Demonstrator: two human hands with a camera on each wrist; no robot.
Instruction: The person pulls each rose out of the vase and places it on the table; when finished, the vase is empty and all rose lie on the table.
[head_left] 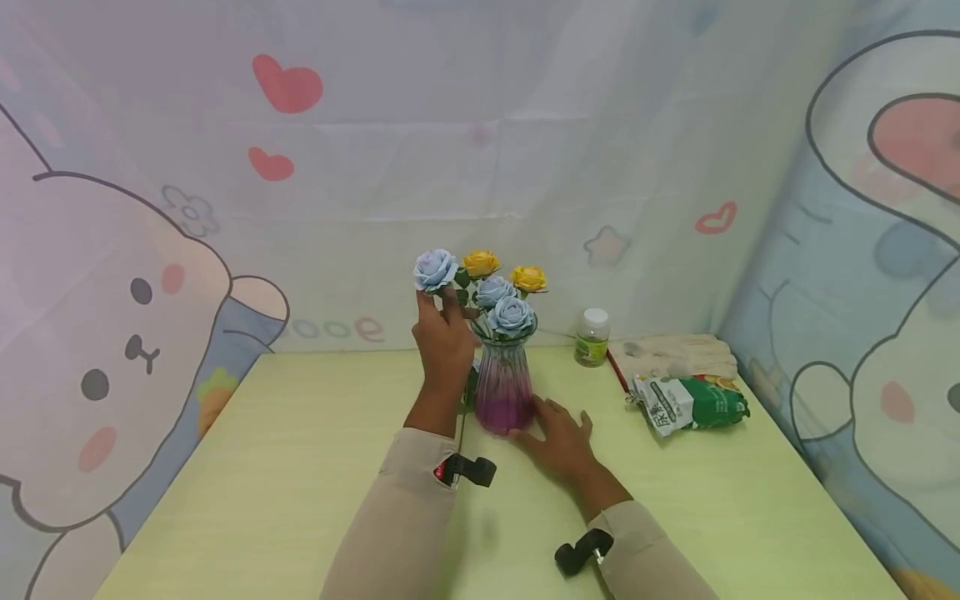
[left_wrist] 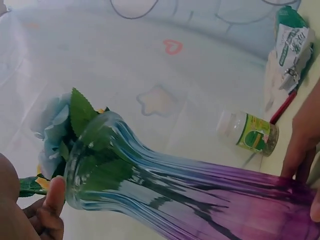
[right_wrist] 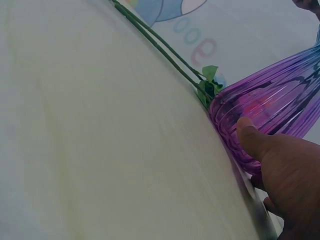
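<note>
A ribbed glass vase [head_left: 504,392], clear above and purple below, stands on the table with blue and yellow roses in it. My left hand [head_left: 444,337] is raised at the vase's left rim, its fingers pinching a blue rose [head_left: 435,271] just under the bloom. In the left wrist view the left fingers [left_wrist: 52,205] are curled beside the glass lip, and the rose's stem is mostly hidden. Low on the right, my right hand [head_left: 558,442] holds the vase's purple base, its thumb [right_wrist: 250,137] against the glass.
Green stems [right_wrist: 160,47] with leaves lie on the table left of the vase. To the right are a white-capped jar [head_left: 592,337], a red stick [head_left: 617,371], a pale glove-like bundle [head_left: 675,356] and a green-and-white packet [head_left: 693,403]. A printed curtain [head_left: 420,167] hangs behind.
</note>
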